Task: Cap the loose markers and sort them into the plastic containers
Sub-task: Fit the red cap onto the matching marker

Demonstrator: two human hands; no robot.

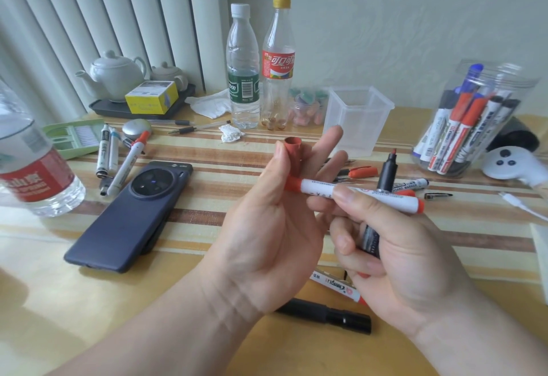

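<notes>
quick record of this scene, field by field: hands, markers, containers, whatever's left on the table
left hand: pinches a red cap
right hand: grips a white marker crosswise, with a black marker held behind it
white marker's left end: meets the left hand, just below the cap
square tub: no markers seen inside
round jar: several markers standing in it
table: loose markers, phone, bottles

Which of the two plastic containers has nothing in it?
The square translucent tub at centre; the round clear jar on the right holds red, blue and black markers.
</notes>
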